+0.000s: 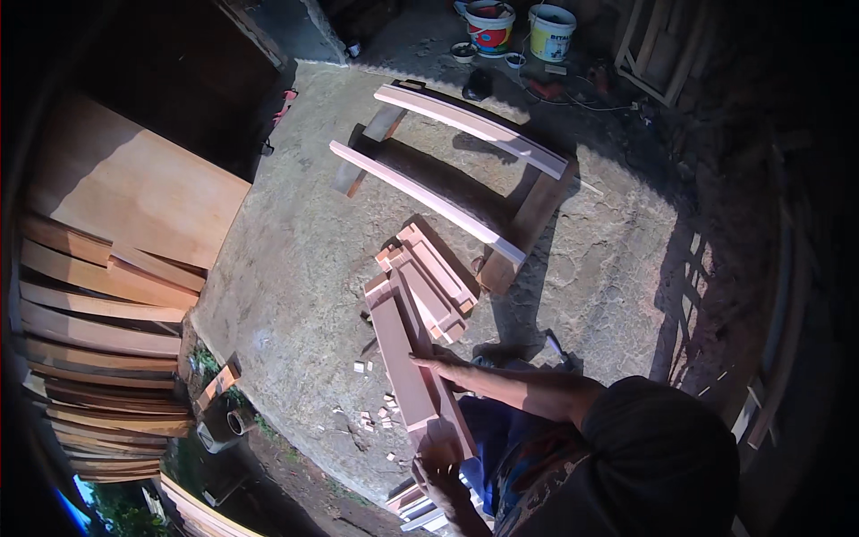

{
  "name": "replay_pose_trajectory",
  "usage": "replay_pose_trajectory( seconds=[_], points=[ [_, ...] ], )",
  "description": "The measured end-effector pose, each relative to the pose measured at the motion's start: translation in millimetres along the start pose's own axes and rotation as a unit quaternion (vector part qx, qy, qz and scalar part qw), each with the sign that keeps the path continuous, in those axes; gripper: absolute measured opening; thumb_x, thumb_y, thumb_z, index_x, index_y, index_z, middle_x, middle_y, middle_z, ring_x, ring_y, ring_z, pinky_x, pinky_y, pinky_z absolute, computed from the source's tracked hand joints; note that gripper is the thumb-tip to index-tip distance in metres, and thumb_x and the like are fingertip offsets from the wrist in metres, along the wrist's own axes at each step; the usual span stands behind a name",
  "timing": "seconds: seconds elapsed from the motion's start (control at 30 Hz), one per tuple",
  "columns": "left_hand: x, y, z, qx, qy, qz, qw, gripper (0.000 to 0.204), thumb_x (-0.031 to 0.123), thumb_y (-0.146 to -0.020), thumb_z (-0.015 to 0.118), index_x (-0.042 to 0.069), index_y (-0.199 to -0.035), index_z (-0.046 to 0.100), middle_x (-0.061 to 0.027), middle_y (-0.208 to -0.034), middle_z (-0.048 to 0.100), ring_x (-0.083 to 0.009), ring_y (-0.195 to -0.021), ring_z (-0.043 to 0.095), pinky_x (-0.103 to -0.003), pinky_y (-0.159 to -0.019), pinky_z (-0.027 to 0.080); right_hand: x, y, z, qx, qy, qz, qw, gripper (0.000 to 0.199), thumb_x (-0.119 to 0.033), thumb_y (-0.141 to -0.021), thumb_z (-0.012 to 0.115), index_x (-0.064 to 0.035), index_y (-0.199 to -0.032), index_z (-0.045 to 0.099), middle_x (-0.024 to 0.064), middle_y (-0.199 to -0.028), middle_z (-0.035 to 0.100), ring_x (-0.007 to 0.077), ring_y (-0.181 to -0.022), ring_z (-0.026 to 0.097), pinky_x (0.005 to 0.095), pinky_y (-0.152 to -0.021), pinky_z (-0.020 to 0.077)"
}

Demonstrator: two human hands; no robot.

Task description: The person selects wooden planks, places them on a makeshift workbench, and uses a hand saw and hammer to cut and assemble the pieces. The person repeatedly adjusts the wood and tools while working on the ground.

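Observation:
A long, flat reddish-brown wooden board [394, 349] lies slanting in front of my body, its far end near a few shorter notched wooden pieces [434, 268] on the concrete. My right hand [438, 365] grips the board's right side about midway, with the fingers across it. At the near end, my left hand [434, 473] is closed round the board's lower edge, partly in shadow. Small wood offcuts [367, 418] are scattered on the ground to the board's left.
Two long pale rails [465, 127] rest across wooden bearers [537, 215] farther off. Stacked planks [103, 345] and a big sheet [134, 179] lie at the left. Buckets [551, 34] and a cable [595, 106] are at the back. Slim strips [420, 508] lie near my left forearm.

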State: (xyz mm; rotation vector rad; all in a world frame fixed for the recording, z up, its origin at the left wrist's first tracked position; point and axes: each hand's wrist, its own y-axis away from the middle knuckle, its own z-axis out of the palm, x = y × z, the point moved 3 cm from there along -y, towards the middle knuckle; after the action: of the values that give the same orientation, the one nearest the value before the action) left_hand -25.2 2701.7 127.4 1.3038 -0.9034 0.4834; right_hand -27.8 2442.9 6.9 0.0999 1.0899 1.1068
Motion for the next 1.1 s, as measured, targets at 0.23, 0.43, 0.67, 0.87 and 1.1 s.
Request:
replay_pose_trajectory(
  seconds=[0.23,0.43,0.67,0.87,1.1],
  points=[
    [-63.2,-173.1,-139.8,-0.077,-0.333,-0.104,0.934,0.064,0.044,-0.098,0.068,0.014,-0.147,0.040,-0.0141,-0.137,0.051,-0.0336,-0.114,0.056,-0.058,-0.091,0.050,-68.6,-1.7,-249.1,0.272,0.016,0.023,0.962,0.074,-0.045,-0.084,0.082,-0.0008,-0.138,0.057,0.0199,-0.117,0.069,0.0308,-0.101,0.072,0.0477,-0.081,0.0586],
    [-6.5,-253.1,-203.0,-0.014,-0.372,-0.330,0.867,0.055,0.040,-0.100,0.064,0.012,-0.143,0.044,-0.0164,-0.132,0.055,-0.0346,-0.112,0.059,-0.055,-0.087,0.053,-75.6,151.4,-323.7,0.476,0.122,0.062,0.869,0.055,-0.026,-0.084,0.084,0.0023,-0.127,0.064,0.0149,-0.105,0.072,0.0228,-0.090,0.070,0.0405,-0.074,0.0560],
    [46.1,-375.3,-28.6,-0.070,-0.433,-0.234,0.868,0.044,0.035,-0.103,0.059,0.011,-0.138,0.046,-0.0161,-0.124,0.059,-0.0343,-0.102,0.065,-0.053,-0.078,0.055,80.8,253.5,-333.8,0.553,-0.032,0.020,0.832,0.041,-0.025,-0.075,0.091,0.0001,-0.099,0.069,0.0060,-0.078,0.067,0.0147,-0.064,0.062,0.0340,-0.060,0.0504],
    [39.1,-355.3,249.6,-0.325,-0.456,-0.063,0.826,0.040,0.035,-0.099,0.070,0.009,-0.128,0.061,-0.0123,-0.112,0.070,-0.0250,-0.088,0.072,-0.041,-0.069,0.060,187.9,268.7,-281.7,0.604,-0.123,0.046,0.786,0.045,-0.022,-0.076,0.091,-0.0023,-0.108,0.068,0.0016,-0.078,0.067,0.0109,-0.059,0.058,0.0328,-0.052,0.0462],
    [-14.5,-300.4,441.3,-0.475,-0.481,0.066,0.734,0.028,0.009,-0.097,0.068,0.001,-0.124,0.068,-0.0087,-0.107,0.073,-0.0148,-0.081,0.069,-0.029,-0.074,0.055,292.1,280.8,-288.3,0.674,-0.031,0.225,0.703,0.081,-0.032,-0.071,0.094,0.0034,-0.132,0.055,0.0135,-0.096,0.073,0.0268,-0.082,0.071,0.0448,-0.070,0.0564]
  ],
)
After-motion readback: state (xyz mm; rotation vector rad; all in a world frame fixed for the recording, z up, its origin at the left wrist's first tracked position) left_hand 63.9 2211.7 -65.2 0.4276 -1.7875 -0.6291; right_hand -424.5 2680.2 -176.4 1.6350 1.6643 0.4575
